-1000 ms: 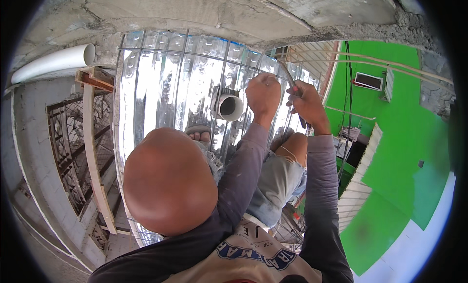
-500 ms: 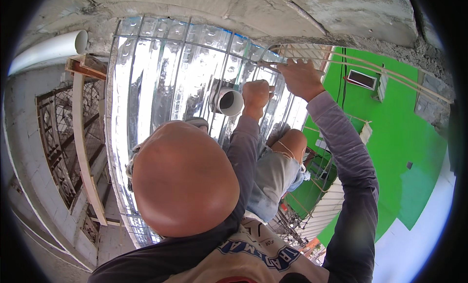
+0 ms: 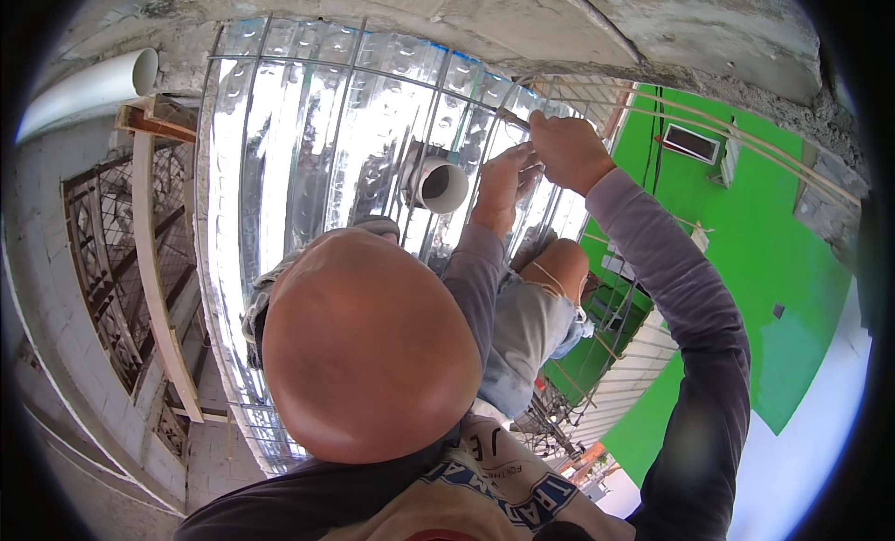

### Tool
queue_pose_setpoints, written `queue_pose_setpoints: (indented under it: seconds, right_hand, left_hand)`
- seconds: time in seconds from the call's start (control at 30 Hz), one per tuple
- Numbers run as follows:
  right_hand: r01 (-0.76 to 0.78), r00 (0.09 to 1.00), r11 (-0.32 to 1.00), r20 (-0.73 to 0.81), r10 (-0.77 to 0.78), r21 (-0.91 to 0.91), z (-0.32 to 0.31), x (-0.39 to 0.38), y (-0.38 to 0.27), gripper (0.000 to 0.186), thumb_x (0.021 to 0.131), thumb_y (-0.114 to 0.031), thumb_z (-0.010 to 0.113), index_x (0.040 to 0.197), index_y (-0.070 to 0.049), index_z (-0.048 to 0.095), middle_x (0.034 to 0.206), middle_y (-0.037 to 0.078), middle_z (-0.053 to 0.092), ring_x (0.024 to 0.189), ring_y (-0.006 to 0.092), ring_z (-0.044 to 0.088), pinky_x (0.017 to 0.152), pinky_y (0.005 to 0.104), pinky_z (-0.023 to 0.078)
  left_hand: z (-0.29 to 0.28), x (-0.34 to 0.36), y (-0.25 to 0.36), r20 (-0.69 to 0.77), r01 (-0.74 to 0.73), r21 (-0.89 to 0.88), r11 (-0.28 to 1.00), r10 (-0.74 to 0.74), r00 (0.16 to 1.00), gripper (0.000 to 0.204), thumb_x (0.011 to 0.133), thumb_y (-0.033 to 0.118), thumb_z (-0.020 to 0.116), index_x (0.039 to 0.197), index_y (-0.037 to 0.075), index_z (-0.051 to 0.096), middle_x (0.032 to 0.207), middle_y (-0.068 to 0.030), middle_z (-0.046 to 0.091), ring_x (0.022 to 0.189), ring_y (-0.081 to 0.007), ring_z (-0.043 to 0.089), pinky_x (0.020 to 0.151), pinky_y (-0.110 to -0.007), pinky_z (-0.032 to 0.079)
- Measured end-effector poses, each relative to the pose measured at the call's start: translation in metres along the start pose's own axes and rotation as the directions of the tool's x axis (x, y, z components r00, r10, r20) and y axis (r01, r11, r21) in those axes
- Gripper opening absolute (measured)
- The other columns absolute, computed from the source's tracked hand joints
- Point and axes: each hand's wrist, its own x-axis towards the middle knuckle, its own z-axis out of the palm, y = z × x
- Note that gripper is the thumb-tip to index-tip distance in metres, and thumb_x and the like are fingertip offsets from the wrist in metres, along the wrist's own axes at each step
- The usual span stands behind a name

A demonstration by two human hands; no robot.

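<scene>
My right hand [image 3: 571, 152] is closed around the end of a slim dark metal tool [image 3: 515, 119]. The tool reaches left to a steel bar [image 3: 410, 86] of the grid; its exact kind is not clear. Just below and left of it, my left hand [image 3: 503, 188] has its fingers bent together, tips close to my right hand. Whatever they pinch is too small or hidden. Beneath the bars lies shiny ribbed metal decking [image 3: 303, 140]. A white pipe [image 3: 442, 187] pokes up through it, left of my left hand.
My bare knee [image 3: 373, 354] fills the middle foreground. A rough concrete ledge [image 3: 419, 19] runs along the top. Another white pipe [image 3: 93, 91] juts out at far left, near a wooden post [image 3: 154, 252]. Past the decking's right edge is a drop beside a green wall [image 3: 755, 261].
My left hand has turned from a fist and moved up and right toward my right hand. My right hand has rotated on the tool and dropped slightly.
</scene>
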Motion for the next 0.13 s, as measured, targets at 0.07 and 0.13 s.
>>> queue_pose_setpoints:
  seconds: [0.07, 0.13]
  right_hand:
    - [-0.002, 0.989, 0.997, 0.146, -0.009, 0.071, -0.008, 0.006, 0.014, 0.041, 0.074, -0.017, 0.083, 0.106, 0.003, 0.068, 0.09, 0.02, 0.075, 0.088, 0.0269, 0.077, 0.076, 0.0411, 0.06]
    - [-0.382, 0.777, 0.826, 0.628, 0.044, 0.414, -0.033, 0.023, 0.018, 0.045, 0.077, -0.013, 0.081, 0.113, 0.002, 0.058, 0.1, 0.028, 0.073, 0.099, 0.0324, 0.077, 0.08, 0.0466, 0.06]
  left_hand:
    - [-0.001, -0.003, 0.01, 0.02, 0.082, -0.227, 0.971, -0.079, 0.997, 0.064, 0.099, 0.049, 0.068, 0.146, 0.007, 0.053, 0.124, -0.0126, 0.067, 0.111, -0.0221, 0.063, 0.098, -0.037, 0.049]
    - [0.004, -0.009, 0.025, 0.034, 0.12, -0.337, 0.934, -0.116, 0.993, 0.076, 0.098, 0.057, 0.068, 0.154, 0.01, 0.046, 0.13, -0.0142, 0.065, 0.118, -0.0242, 0.061, 0.104, -0.04, 0.046]
